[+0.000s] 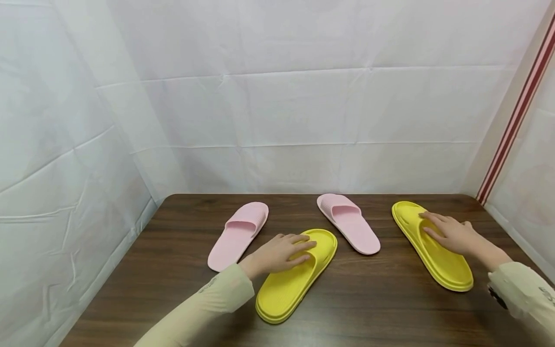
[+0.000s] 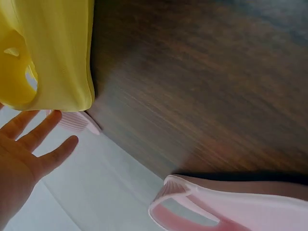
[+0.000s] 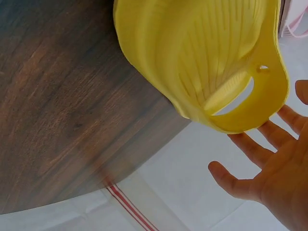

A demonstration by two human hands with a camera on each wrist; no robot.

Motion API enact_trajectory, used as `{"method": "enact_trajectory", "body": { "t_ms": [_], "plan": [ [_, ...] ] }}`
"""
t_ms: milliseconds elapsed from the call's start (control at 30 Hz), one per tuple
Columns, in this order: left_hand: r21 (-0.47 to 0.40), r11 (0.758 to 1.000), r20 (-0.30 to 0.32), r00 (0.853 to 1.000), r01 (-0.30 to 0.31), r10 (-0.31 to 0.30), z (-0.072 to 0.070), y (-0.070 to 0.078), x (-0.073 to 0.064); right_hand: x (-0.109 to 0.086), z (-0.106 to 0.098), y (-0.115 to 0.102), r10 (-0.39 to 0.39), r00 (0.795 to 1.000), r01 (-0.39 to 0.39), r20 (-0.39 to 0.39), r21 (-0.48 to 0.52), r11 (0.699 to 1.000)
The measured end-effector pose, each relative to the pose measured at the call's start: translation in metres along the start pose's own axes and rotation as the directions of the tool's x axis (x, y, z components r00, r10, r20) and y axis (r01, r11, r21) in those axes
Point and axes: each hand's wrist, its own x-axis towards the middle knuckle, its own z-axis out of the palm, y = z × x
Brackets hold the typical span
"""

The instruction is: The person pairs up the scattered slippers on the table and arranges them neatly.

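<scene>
Head view, tabletop: dark brown wood-grain table (image 1: 364, 299), far corners rounded.
Head view, room: creased white cloth (image 1: 303, 96) behind and at the sides; red stripe (image 1: 520, 111) at right.
Head view, slippers: four, two yellow and two pink, toes toward the far edge.
Yellow pair: smooth, thick-soled; left yellow slipper (image 1: 297, 279) near the middle, right yellow slipper (image 1: 433, 255) at right.
Pink pair: flatter, ribbed straps; left pink slipper (image 1: 231, 243) beyond the left yellow one, right pink slipper (image 1: 353, 226) between the yellow two, farther back.
Hands: two; left hand (image 1: 279, 253) and right hand (image 1: 457, 233) each lie over a yellow slipper, fingers at its strap, not clenched.
Left wrist view: straight, spread fingers by the yellow strap, grasping nothing; two pink slippers partly visible.
Right wrist view: extended fingers at the yellow strap's edge, no grip; grooved footbed, small hole in the strap.
</scene>
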Motion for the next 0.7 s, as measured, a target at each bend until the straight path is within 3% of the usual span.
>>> {"method": "enact_trajectory", "body": {
  "t_ms": [267,533,700],
  "plan": [
    [-0.004,0.999,-0.059,0.997,-0.053,0.053,-0.006,0.002,-0.013,-0.008,-0.003,0.0,0.012,1.0,-0.012,0.011,0.03,0.999],
    [-0.054,0.988,-0.057,0.988,-0.144,0.141,-0.004,0.012,-0.018,-0.018,-0.004,0.001,0.012,1.0,-0.012,0.009,0.016,1.0],
    [-0.04,0.98,-0.059,0.98,-0.193,0.191,-0.006,0.021,-0.021,-0.025,-0.005,0.0,0.004,1.0,-0.004,0.009,-0.004,1.0]
  ]
}}
